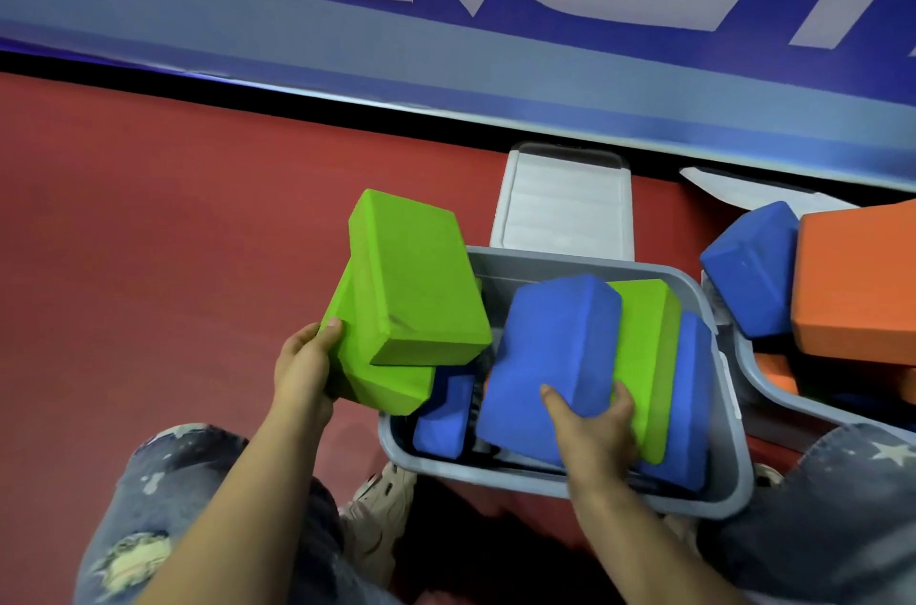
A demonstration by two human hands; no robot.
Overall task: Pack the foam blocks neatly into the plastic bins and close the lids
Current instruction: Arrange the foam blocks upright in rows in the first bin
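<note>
A grey plastic bin sits on the red floor in front of me. My left hand grips the lower of two stacked green foam blocks at the bin's left rim, above the floor. My right hand holds a large blue block standing in the bin's middle. Beside it stand a green block and another blue block. A small blue block lies low at the bin's left. The bin's grey lid lies open behind it.
A second grey bin at the right holds a blue block and orange blocks. A blue banner wall runs along the back. My knees in patterned jeans and a beige shoe flank the bin.
</note>
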